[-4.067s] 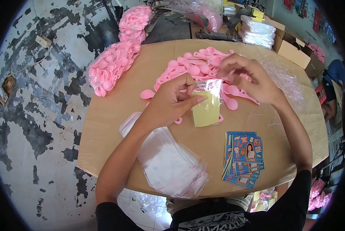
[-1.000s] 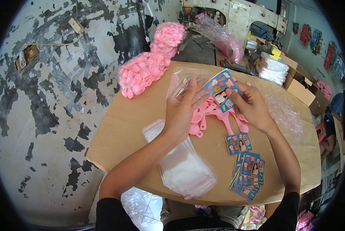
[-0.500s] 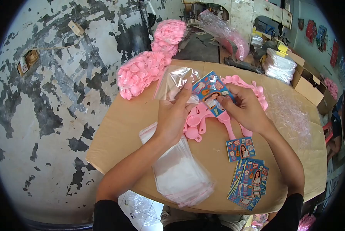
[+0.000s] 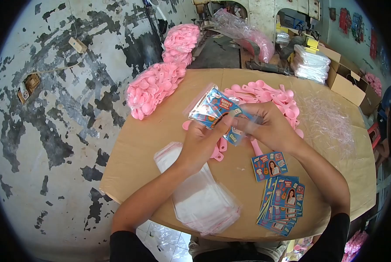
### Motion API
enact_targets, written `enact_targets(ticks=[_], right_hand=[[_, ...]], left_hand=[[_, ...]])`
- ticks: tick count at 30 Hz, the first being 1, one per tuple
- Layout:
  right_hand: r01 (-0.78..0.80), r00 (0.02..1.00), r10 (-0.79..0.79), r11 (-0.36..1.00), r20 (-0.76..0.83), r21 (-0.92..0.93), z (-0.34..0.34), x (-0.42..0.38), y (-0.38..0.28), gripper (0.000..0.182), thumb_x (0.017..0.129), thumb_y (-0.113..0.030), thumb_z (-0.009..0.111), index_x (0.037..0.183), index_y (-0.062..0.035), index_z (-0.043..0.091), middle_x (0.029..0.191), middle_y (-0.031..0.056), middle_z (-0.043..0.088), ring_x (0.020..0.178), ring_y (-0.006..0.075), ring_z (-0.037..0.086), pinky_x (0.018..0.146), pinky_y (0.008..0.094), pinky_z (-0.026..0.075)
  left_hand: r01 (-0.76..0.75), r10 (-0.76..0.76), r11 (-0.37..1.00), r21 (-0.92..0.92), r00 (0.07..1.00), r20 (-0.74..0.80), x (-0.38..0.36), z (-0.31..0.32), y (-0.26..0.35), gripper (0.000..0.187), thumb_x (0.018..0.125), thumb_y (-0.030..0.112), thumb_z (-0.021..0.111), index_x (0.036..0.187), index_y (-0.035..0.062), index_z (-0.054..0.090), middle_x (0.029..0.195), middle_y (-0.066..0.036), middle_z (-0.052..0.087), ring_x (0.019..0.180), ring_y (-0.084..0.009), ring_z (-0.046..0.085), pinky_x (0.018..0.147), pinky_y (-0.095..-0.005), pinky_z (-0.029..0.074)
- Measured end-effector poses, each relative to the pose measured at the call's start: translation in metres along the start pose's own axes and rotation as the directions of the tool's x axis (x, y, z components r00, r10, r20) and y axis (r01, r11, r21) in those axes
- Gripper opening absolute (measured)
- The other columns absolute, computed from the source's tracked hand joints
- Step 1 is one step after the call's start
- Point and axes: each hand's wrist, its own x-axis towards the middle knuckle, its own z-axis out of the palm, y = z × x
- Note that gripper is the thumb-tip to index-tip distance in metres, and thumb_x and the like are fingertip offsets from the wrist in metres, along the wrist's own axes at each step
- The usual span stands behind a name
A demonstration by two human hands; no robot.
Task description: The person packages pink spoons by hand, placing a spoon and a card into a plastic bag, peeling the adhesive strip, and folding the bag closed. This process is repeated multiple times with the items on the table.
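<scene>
My left hand [image 4: 206, 142] pinches a clear plastic bag [image 4: 198, 99] above the table, thumb on top. Blue printed card [image 4: 213, 106] shows through the shiny film, with more blue print lower down between the hands. My right hand [image 4: 269, 126] has its fingers closed at the right end of the card, where film overlaps the fingertips. Beneath and behind both hands lies a heap of pink plastic spoons [image 4: 267, 96]. Near my left forearm is a stack of flat clear bags [image 4: 204, 196]. A single card [image 4: 269, 166] and a fanned pile of cards [image 4: 282, 205] lie by my right forearm.
Brown paper covers the table [image 4: 130, 174]. Bulging bags of pink spoons [image 4: 154, 89] stand at the back left by the peeling wall. Plastic scraps [image 4: 328, 122] are on the right, with wrapped packs [image 4: 311, 63] and a cardboard box [image 4: 346, 87] behind. A person [image 4: 383, 126] is partly visible far right.
The card in my right hand has moved left and now lies under the bag's film. My left hand has shifted slightly down, and the view has turned a little right.
</scene>
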Motion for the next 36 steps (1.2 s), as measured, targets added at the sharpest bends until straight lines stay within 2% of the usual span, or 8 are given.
enact_targets(ticks=[4, 11, 14, 16, 21, 25, 31, 36], right_hand=[[-0.094, 0.996, 0.094, 0.996, -0.006, 0.009, 0.002, -0.001, 0.001, 0.022, 0.092, -0.02, 0.062, 0.099, 0.0005, 0.068, 0.07, -0.0059, 0.056, 0.06, 0.0004, 0.043, 0.052, 0.0213, 0.035], [-0.069, 0.997, 0.074, 0.978, -0.019, 0.198, 0.012, -0.005, 0.001, 0.019, 0.092, -0.02, 0.062, 0.09, -0.0013, 0.065, 0.071, -0.0029, 0.058, 0.059, 0.0031, 0.049, 0.052, 0.0228, 0.039], [-0.007, 0.999, 0.002, 0.996, 0.05, 0.09, 0.01, -0.008, 0.013, 0.031, 0.093, -0.03, 0.06, 0.085, -0.0006, 0.067, 0.068, -0.0002, 0.058, 0.061, 0.0042, 0.051, 0.053, 0.0225, 0.04], [-0.271, 0.927, 0.305, 0.947, 0.218, -0.17, -0.015, -0.007, -0.012, 0.039, 0.092, -0.036, 0.058, 0.079, -0.0005, 0.067, 0.066, 0.0035, 0.059, 0.061, 0.0075, 0.054, 0.054, 0.0253, 0.041], [-0.174, 0.77, 0.607, 0.494, 0.195, -0.852, -0.045, -0.022, -0.013, 0.038, 0.087, -0.038, 0.06, 0.082, -0.002, 0.069, 0.072, 0.0147, 0.066, 0.068, 0.0257, 0.065, 0.064, 0.0393, 0.048], [-0.117, 0.927, 0.36, 0.538, 0.103, -0.835, -0.023, -0.018, 0.027, 0.031, 0.084, -0.029, 0.062, 0.095, -0.0008, 0.067, 0.088, 0.0198, 0.065, 0.084, 0.0345, 0.063, 0.074, 0.0426, 0.048], [-0.02, 0.998, 0.058, 0.684, 0.028, -0.729, -0.068, -0.022, 0.003, 0.03, 0.087, -0.022, 0.063, 0.105, 0.0013, 0.066, 0.096, 0.0179, 0.068, 0.083, 0.0273, 0.065, 0.078, 0.0369, 0.049], [-0.097, 0.98, 0.155, 0.918, 0.122, -0.384, -0.083, -0.017, -0.028, 0.029, 0.094, -0.023, 0.059, 0.106, 0.0023, 0.066, 0.088, 0.0082, 0.067, 0.074, 0.0088, 0.055, 0.07, 0.0243, 0.047]], left_hand=[[-0.087, 0.142, 0.883, -0.461, 0.986, 0.086, -0.001, 0.007, 0.012, 0.045, 0.099, 0.023, 0.048, 0.139, 0.0078, 0.035, 0.137, -0.014, 0.047, 0.125, -0.0212, 0.048, 0.099, -0.0395, 0.046], [-0.138, 0.158, 0.984, -0.116, 0.97, 0.185, -0.003, 0.004, 0.008, 0.046, 0.095, 0.019, 0.052, 0.137, 0.0104, 0.035, 0.141, -0.017, 0.043, 0.129, -0.0286, 0.044, 0.107, -0.0453, 0.038], [-0.064, 0.057, 0.997, 0.035, 0.981, 0.188, -0.014, -0.006, 0.002, 0.041, 0.091, 0.011, 0.055, 0.129, 0.0091, 0.041, 0.14, -0.017, 0.044, 0.128, -0.0283, 0.045, 0.107, -0.0456, 0.037], [-0.139, 0.174, 0.962, -0.236, 0.976, 0.134, -0.003, -0.012, -0.004, 0.039, 0.089, 0.006, 0.056, 0.126, 0.0092, 0.043, 0.138, -0.016, 0.045, 0.124, -0.0268, 0.048, 0.107, -0.0455, 0.038], [-0.215, 0.214, 0.885, -0.412, 0.976, -0.049, 0.01, -0.01, 0.001, 0.042, 0.087, 0.004, 0.064, 0.124, 0.0049, 0.044, 0.128, -0.015, 0.053, 0.118, -0.0237, 0.054, 0.102, -0.04, 0.044], [-0.149, 0.158, 0.93, -0.335, 0.987, -0.002, 0.009, -0.004, -0.01, 0.048, 0.088, 0.007, 0.065, 0.13, 0.0052, 0.04, 0.128, -0.014, 0.054, 0.118, -0.0219, 0.055, 0.1, -0.039, 0.045], [-0.175, 0.146, 0.92, -0.351, 0.983, -0.107, 0.01, -0.008, 0.003, 0.054, 0.089, 0.011, 0.064, 0.134, 0.006, 0.034, 0.132, -0.016, 0.052, 0.117, -0.0245, 0.055, 0.098, -0.0398, 0.046], [-0.202, 0.19, 0.906, -0.371, 0.979, -0.069, 0.013, -0.015, 0.006, 0.049, 0.092, 0.012, 0.06, 0.133, 0.0094, 0.035, 0.136, -0.016, 0.047, 0.12, -0.0251, 0.053, 0.1, -0.0449, 0.045]])
